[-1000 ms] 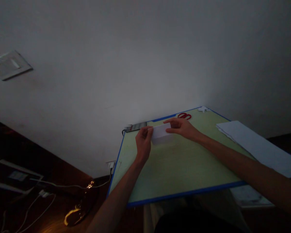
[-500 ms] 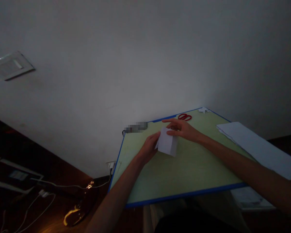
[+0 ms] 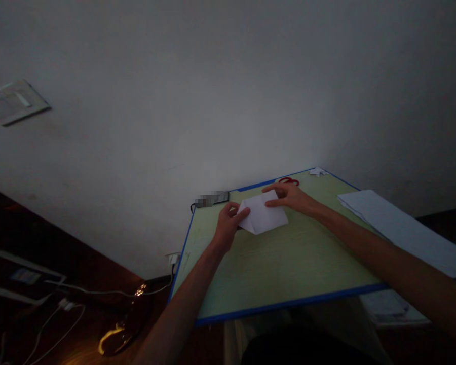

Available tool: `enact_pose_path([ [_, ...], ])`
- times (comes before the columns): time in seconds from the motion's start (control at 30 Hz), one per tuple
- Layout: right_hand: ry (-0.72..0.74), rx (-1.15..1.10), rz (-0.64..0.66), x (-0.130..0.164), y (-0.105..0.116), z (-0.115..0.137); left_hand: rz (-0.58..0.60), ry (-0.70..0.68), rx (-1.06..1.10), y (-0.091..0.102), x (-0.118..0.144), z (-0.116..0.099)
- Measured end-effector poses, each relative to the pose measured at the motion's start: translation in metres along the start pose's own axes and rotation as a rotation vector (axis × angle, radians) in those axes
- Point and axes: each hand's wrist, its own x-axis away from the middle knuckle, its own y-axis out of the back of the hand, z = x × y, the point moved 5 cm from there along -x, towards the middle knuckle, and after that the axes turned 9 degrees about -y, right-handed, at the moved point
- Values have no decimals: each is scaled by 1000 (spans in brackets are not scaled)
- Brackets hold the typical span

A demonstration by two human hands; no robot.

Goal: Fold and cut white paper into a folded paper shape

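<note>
A folded piece of white paper is held between both hands above the pale green tabletop. My left hand pinches its left end, thumb on top and fingers behind. At the upper right edge, my right hand grips the paper between thumb and fingers. A crease runs across the paper near my left thumb. Just behind my right hand lie red-handled scissors, partly hidden by it.
White paper sheets lie along the table's right side, overhanging it. Small paper scraps sit at the far right corner. A dark, partly blurred-out device rests at the far left corner. White cables run left of the table, below the wall.
The paper has turned and spread wider to the right, showing a broader face. My left thumb now lies on top of it, and my right fingers have closed onto its edge.
</note>
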Motion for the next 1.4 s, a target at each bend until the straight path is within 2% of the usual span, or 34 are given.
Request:
enact_pose_path([
  [0.2,-37,-214,86,5,-9,1,46,-1,-28,-6,3,2],
  [0.4,-12,-129,90,14,-21,11,166,26,-142,-12,8,1],
  [0.53,60,-22,56,15,-19,16,222,-36,-237,-12,6,4],
  [0.67,115,66,58,11,-17,13,189,-97,-282,-8,3,4],
  [0.77,112,104,49,6,-16,6,182,-69,-235,-7,3,5],
  [0.87,181,173,-4,6,-17,6,169,-46,-208,-7,4,6],
  [1.0,428,437,-69,15,-23,18,111,-76,-216,-5,2,8],
  [1.1,670,618,-22,27,-35,28,48,-104,-162,-1,-1,10],
  [1.17,741,721,10,33,-41,31,7,-101,-71,2,-3,12],
  [1.3,737,886,-2,38,-49,31,-46,-20,106,2,-3,10],
  [1.4,707,958,-31,36,-51,28,-43,37,194,-3,-1,4],
])
